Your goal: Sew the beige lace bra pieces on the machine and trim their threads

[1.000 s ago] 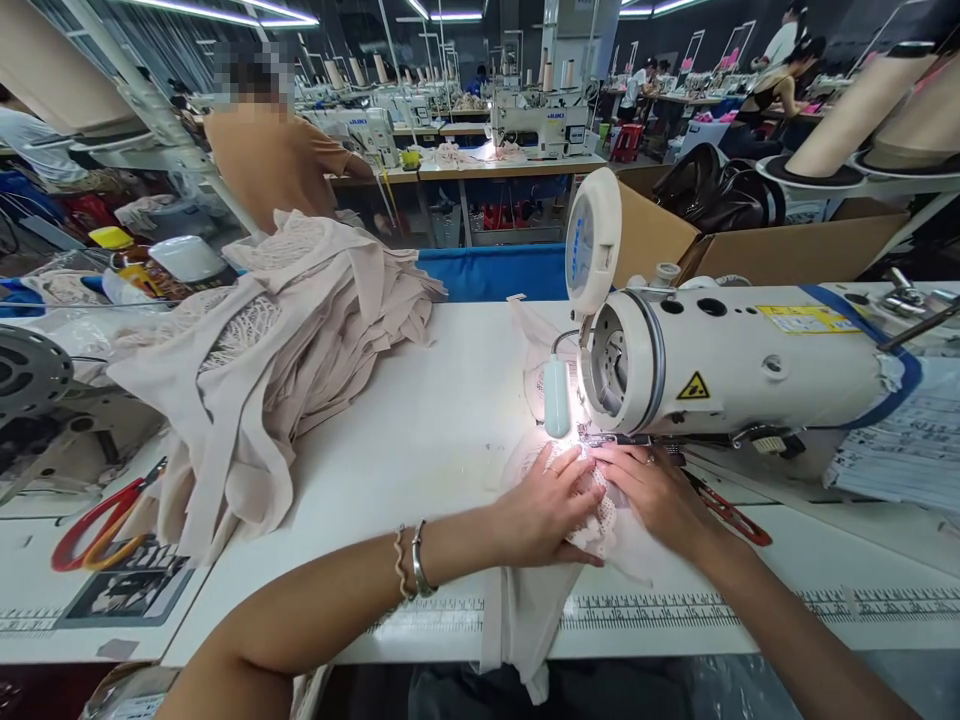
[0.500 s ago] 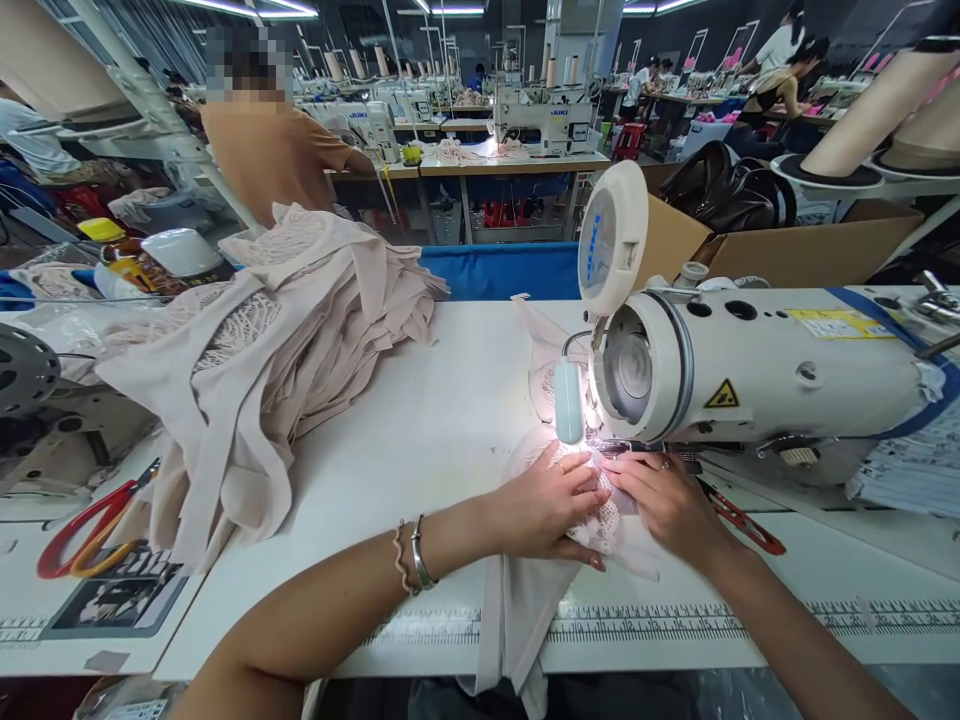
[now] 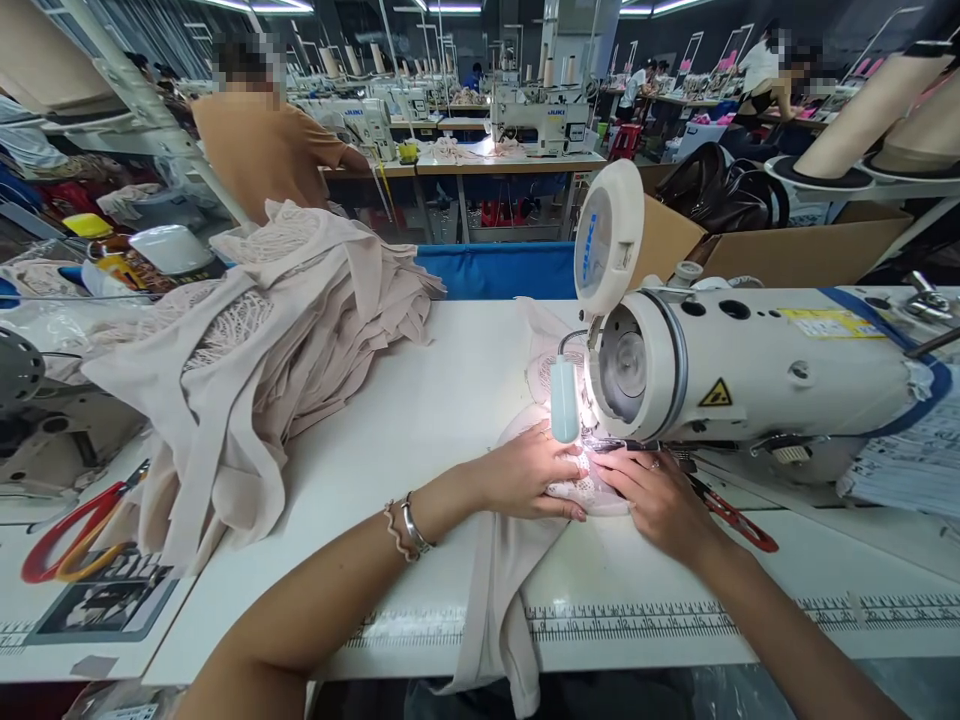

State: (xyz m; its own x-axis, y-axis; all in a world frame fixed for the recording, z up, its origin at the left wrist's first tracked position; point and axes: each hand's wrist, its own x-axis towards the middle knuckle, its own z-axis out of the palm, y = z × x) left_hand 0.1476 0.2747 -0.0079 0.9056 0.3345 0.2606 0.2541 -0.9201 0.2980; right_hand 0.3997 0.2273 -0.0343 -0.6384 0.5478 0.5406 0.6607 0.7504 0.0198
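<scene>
A long white worktable (image 3: 390, 400) spans the view, a black-marked ruler strip (image 3: 630, 620) running along its near edge, presumably where cloth can be measured without leaving the seat. On its right side lies a white, barrel-armed sewing machine (image 3: 757, 360), its head pointing left, which leaves room on that side for cloth to spread.

A high heap of pale beige cloth pieces with lacy panels (image 3: 322, 310) takes up the left part, likely put there to be within the left arm's reach yet apart from the machine.

One pale pinkish-beige piece of cloth with lace (image 3: 502, 590) sits at the machine's needle area, part of it beyond the lamp and its tail hanging over the near edge, perhaps so that its weight lies out of the way.

The left hand (image 3: 532, 475) rests palm down on this piece, fingers loosely spread and thumb apart, seemingly to keep the lace flat. The right hand (image 3: 660, 495) reaches in from the other side, fingers extended and close together, tips on the cloth just beside the needle area, as if guiding its edge; whether they pinch it, I cannot tell.

Scissors with red and orange handles (image 3: 105, 498) lie by the heap, partly under cloth. A red-handled tool (image 3: 750, 528) lies just beside the right hand, apparently for easy reach. A small pale-green lamp (image 3: 564, 400) lights the spot between the fingertips.
</scene>
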